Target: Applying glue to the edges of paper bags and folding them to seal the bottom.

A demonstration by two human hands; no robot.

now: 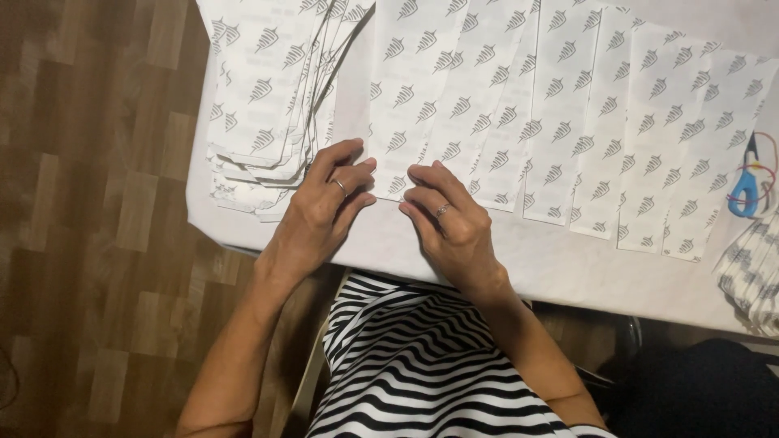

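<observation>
Long white paper strips (560, 122) printed with small grey leaf marks lie side by side on a white table (568, 268). The fingertips of my left hand (324, 203) and my right hand (442, 215) pinch the near end of the leftmost strip (406, 105). Both hands wear a ring. Just left of my left hand sits a messy stack of the same printed sheets (260, 97).
Blue-handled scissors (746, 191) lie at the table's right edge, with a pile of patterned paper (751, 272) below them. Wooden floor (89, 227) lies to the left. A black-and-white striped garment (414, 365) covers my lap at the near table edge.
</observation>
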